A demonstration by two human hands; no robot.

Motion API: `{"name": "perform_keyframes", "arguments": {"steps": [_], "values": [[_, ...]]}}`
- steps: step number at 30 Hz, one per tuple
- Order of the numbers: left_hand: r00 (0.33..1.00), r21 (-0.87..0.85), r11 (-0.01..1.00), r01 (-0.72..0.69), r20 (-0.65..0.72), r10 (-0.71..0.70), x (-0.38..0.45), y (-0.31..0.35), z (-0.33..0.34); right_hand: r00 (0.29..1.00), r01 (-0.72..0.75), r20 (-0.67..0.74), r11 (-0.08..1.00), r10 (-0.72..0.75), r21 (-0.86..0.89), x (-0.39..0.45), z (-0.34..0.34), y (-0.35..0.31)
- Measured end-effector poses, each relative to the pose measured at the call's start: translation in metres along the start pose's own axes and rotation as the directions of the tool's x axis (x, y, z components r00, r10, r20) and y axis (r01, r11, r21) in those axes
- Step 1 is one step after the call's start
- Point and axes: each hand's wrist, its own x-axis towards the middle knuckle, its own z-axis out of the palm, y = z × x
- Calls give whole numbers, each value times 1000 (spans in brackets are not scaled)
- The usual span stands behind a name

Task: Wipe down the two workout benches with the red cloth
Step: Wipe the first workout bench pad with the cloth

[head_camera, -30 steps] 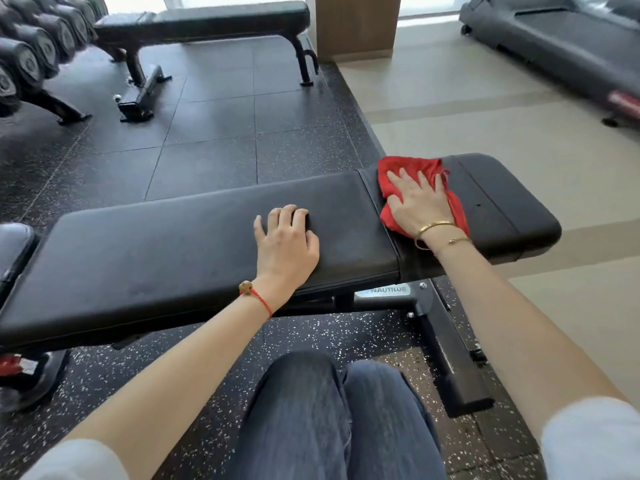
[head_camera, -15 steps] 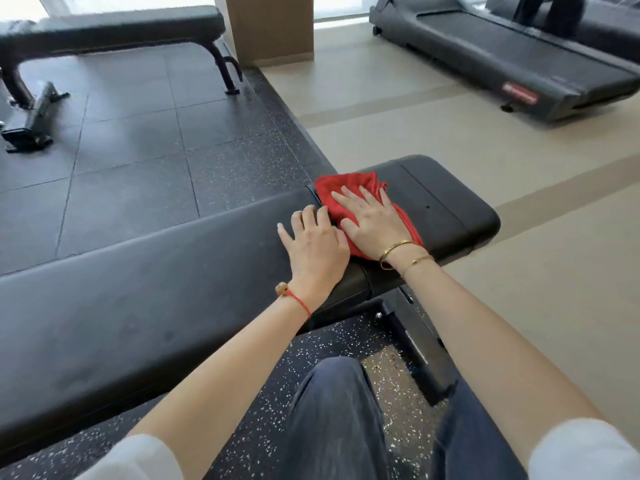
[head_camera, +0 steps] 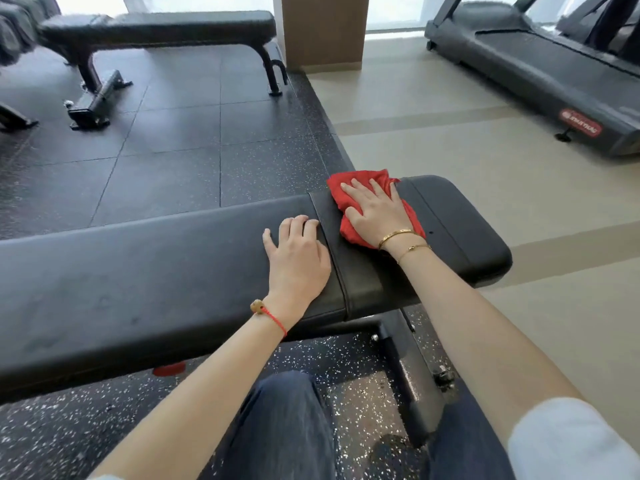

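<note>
Benches number two: the far bench sits at the upper left of the frame, not yet reached, and the near bench crosses the middle. On it the left hand lies flat, fingers spread, holding nothing. Right of it the right hand presses flat on the one red cloth over the seat pad. Wiping is likely underway; next calls for sweeping leftward along the long pad
</note>
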Motion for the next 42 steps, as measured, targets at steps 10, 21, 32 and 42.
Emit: {"name": "perform_keyframes", "arguments": {"steps": [10, 21, 32, 42], "values": [[996, -62, 997, 42, -78, -47, -2, 4, 0, 960, 278, -24, 960, -278, -5, -83, -9, 52], [955, 79, 979, 188, -246, -163, -9, 18, 0, 969, 230, 94, 973, -228, -8, -12, -11, 45], [962, 24, 982, 185, -209, -176, -10, 17, -4, 922, 387, 5, 922, -387, 4, -81, -18, 110], [960, 26, 985, 169, -230, -159, -8, 15, -1, 976, 209, 68, 978, -209, 8, -11, -19, 85]]}}
